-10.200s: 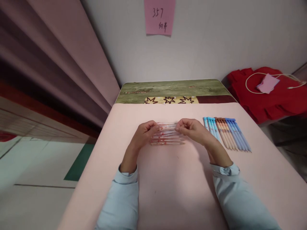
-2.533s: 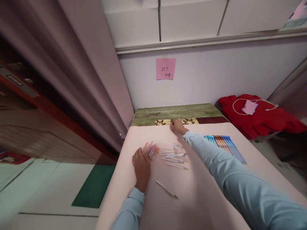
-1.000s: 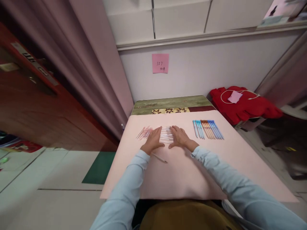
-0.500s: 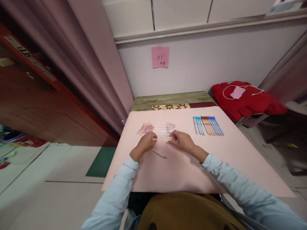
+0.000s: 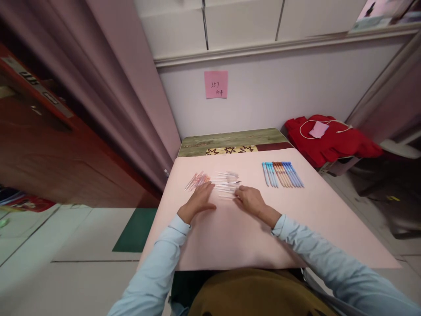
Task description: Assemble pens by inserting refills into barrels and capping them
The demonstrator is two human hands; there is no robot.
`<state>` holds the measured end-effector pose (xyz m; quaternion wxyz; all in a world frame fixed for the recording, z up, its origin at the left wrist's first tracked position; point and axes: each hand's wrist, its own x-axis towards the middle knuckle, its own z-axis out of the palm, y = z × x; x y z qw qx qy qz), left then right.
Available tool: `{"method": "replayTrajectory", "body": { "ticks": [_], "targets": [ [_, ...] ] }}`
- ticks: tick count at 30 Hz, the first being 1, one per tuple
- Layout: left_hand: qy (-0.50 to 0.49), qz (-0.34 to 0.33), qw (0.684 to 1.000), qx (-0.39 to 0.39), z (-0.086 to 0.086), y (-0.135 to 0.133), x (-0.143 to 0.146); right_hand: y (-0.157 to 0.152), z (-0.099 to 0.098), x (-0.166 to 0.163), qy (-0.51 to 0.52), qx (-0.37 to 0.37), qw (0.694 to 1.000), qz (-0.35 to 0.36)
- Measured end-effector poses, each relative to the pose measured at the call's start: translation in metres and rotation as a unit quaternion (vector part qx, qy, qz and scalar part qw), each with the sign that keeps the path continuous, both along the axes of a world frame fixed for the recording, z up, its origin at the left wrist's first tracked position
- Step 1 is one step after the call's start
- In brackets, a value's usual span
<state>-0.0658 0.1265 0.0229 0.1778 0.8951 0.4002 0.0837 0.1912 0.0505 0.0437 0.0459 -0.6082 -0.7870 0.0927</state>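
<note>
Slim white pen-like sticks [image 5: 226,184] lie roughly side by side in the middle of the table. My left hand [image 5: 198,202] is at their left ends, fingers stretched out and thumb apart, and seems to hold nothing. At their right ends, the curled fingers of my right hand [image 5: 252,200] pinch the end of one of the nearer white sticks. Just beyond my left fingertips is a loose pile of thin orange-and-pink patterned sticks [image 5: 197,180]. Farther right, several pens [image 5: 283,174] are lined up in a tight row, light blue, brown and darker blue.
A pale pink sheet [image 5: 315,224] covers most of the table, with a green wood-patterned strip [image 5: 197,142] showing at the back. A pink note [image 5: 216,84] is stuck on the wall. Red cloth [image 5: 332,142] with a white cable lies beyond the right edge.
The single white stick that lay nearer me is no longer apart from the group. My left fingers have straightened and my right fingers have closed near the sticks' ends. The view has shifted slightly.
</note>
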Motion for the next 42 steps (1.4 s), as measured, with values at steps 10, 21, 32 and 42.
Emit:
{"method": "replayTrajectory", "body": {
  "ticks": [10,21,32,42],
  "targets": [
    [0.038,0.048,0.998,0.023,-0.004,-0.002,0.054,0.035,-0.017,0.019,0.091,0.068,0.986,-0.123],
    [0.076,0.035,0.996,-0.002,0.008,0.021,0.075,0.053,-0.028,0.027,0.093,0.031,0.989,-0.11],
    [0.15,-0.04,0.985,-0.073,0.005,0.082,0.082,0.063,-0.035,0.032,0.128,0.049,0.989,-0.056],
    [0.202,0.01,0.978,-0.055,0.021,0.064,0.097,0.09,-0.052,0.022,0.1,-0.016,0.993,0.063]
  ]
}}
